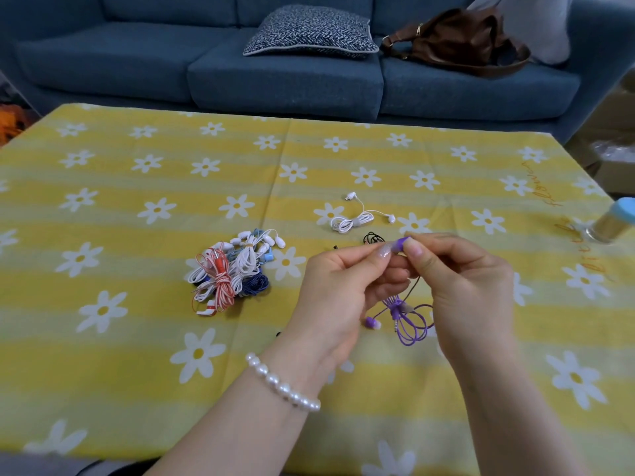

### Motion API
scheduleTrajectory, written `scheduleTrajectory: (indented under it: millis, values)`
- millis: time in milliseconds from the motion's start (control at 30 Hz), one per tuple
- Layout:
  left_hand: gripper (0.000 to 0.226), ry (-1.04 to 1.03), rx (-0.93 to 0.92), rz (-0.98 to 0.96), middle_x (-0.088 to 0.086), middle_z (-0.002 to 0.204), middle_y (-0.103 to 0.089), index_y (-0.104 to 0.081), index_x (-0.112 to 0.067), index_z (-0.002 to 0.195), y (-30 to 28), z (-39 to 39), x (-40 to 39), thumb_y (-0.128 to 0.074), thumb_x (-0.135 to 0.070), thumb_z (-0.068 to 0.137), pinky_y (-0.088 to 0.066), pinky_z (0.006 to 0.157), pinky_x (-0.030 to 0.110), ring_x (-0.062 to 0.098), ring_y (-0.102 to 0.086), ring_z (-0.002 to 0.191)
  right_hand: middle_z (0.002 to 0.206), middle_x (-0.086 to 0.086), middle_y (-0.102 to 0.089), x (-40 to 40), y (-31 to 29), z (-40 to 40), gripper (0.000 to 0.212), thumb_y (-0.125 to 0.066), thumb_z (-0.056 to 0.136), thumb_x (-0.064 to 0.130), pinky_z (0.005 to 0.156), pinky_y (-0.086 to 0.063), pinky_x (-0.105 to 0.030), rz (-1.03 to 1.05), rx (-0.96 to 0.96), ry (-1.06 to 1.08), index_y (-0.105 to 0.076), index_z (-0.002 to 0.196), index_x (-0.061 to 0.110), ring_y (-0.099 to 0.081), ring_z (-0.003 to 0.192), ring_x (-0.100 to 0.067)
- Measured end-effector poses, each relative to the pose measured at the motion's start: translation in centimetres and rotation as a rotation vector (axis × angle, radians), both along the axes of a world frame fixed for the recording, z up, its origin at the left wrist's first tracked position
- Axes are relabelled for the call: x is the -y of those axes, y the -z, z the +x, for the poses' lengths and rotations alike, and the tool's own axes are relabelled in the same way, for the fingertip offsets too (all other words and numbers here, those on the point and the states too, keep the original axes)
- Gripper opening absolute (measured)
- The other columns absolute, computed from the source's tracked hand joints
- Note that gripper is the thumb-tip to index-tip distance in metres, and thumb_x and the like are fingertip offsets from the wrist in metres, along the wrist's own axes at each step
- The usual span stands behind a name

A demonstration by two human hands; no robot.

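Purple earphones (406,317) hang in a tied coil between both hands above the near right part of the table (137,355), one earbud dangling beside the coil. The left hand (338,290), with a pearl bracelet (282,384) on its wrist, and the right hand (470,286) both pinch the other purple earbud (400,243) between thumb and forefinger. A pile of bundled earphones (233,269) lies near the table's middle. Black earphones (373,238) and white earphones (357,219) lie just beyond the hands. A blue-lidded jar (611,223) stands at the right edge. Past the far edge, a patterned cushion (311,30) and a brown bag (460,39) rest on a blue sofa (137,63).
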State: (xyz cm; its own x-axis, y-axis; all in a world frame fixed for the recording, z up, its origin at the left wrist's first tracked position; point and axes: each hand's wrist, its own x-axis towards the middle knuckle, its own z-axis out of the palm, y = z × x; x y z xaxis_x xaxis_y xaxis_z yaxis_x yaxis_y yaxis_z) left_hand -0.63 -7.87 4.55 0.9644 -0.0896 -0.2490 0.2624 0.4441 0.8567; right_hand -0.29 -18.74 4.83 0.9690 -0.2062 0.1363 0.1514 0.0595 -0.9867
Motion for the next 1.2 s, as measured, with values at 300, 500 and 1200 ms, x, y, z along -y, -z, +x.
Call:
scheduleTrajectory:
  millis: [300, 500, 1200]
  values:
    - [0.013, 0.046, -0.115, -0.229, 0.004, 0.061, -0.067, -0.068, -0.002, 0.077, -0.09, 0.61, -0.89, -0.064, -0.005, 0.064, -0.056, 0.057, 0.020, 0.006, -0.061, 0.052, 0.064, -0.003, -0.071, -0.04, 0.30, 0.01, 0.010, -0.069, 0.062, 0.025, 0.067, -0.054, -0.030, 0.126, -0.089, -0.058, -0.074, 0.065, 0.016, -0.065, 0.063, -0.018]
    - [0.011, 0.042, -0.114, -0.253, 0.005, 0.062, -0.068, -0.072, -0.005, 0.066, -0.06, 0.55, -0.55, -0.065, -0.006, 0.058, -0.054, 0.053, 0.019, 0.010, -0.063, 0.055, 0.058, -0.003, -0.064, 0.00, 0.36, 0.01, 0.012, -0.079, 0.062, 0.028, 0.067, -0.044, -0.033, 0.148, -0.139, -0.095, -0.072, 0.060, 0.019, -0.056, 0.064, -0.021]
    - [0.014, 0.065, -0.156, -0.359, 0.007, 0.062, -0.068, -0.073, -0.003, 0.065, 0.31, 0.59, 0.02, -0.062, -0.013, 0.063, -0.056, 0.054, 0.020, 0.007, -0.065, 0.053, 0.056, -0.002, -0.065, -0.42, 0.10, -0.24, 0.012, -0.066, 0.064, 0.022, 0.057, -0.049, -0.021, 0.238, -0.156, -0.075, -0.070, 0.055, 0.015, -0.058, 0.059, -0.015]
